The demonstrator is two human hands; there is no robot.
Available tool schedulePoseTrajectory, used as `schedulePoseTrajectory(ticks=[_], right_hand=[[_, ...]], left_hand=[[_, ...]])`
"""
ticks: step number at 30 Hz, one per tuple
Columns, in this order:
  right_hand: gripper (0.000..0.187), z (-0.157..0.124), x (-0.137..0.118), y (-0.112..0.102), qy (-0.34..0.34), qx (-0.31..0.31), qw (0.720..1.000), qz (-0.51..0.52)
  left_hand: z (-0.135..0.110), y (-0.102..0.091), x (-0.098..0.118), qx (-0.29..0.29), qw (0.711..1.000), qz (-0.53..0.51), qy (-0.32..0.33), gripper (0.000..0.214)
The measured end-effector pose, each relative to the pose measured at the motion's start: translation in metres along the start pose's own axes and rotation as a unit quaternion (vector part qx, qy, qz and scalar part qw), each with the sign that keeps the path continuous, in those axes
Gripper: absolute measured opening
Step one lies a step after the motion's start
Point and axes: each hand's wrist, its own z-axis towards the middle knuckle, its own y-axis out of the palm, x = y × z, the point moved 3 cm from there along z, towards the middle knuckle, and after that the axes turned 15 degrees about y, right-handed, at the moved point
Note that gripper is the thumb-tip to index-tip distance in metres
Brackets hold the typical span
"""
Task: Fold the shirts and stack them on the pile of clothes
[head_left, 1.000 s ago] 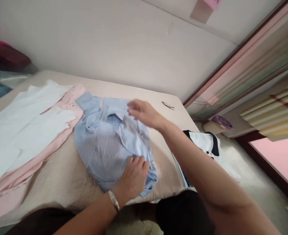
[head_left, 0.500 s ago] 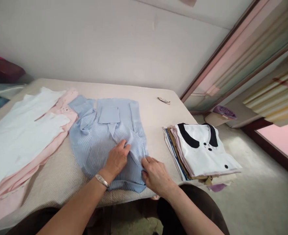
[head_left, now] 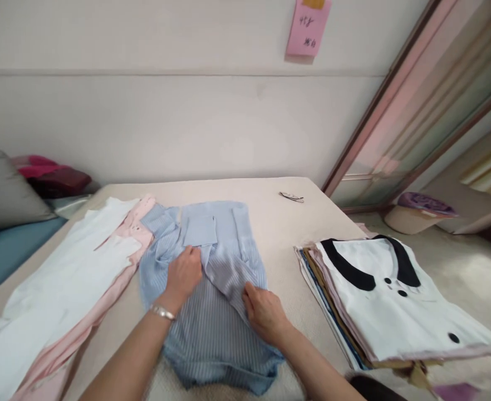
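Note:
A blue striped shirt [head_left: 212,317] lies face down or partly folded in front of me; which side is up I cannot tell. One sleeve is folded in, its cuff [head_left: 201,229] flat near the top. My left hand [head_left: 183,274], with a silver bracelet at the wrist, pinches the fabric just below that cuff. Lower on the right, my right hand [head_left: 265,313] has its fingers closed on the shirt's side edge. The other sleeve [head_left: 162,223] is bunched at the left.
White and pink garments [head_left: 74,278] lie spread at the left. A folded stack topped by a white garment with a black collar [head_left: 396,312] sits at the right. Glasses [head_left: 291,197] rest near the back edge, and a pink note [head_left: 308,28] hangs on the wall.
My left hand has moved up and left across the shirt, toward the cuff. My right hand still grips the side edge. The view has tilted upward, bringing the pink note into sight.

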Motion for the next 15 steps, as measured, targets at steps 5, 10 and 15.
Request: schedulePoseTrajectory(ticks=[5,10,15], right_hand=[[0.011,0.005,0.005,0.016,-0.015,0.026,1.000,0.001],[0.012,0.003,0.007,0.018,-0.026,0.037,0.999,0.001],[0.010,-0.001,0.006,0.025,-0.052,0.075,0.996,0.009]], left_hand=[[0.061,0.012,-0.027,-0.059,0.995,0.055,0.056,0.029],[0.097,0.014,-0.049,-0.066,0.995,0.063,0.026,0.035],[0.140,-0.037,-0.089,0.066,0.994,0.047,-0.078,0.039]])
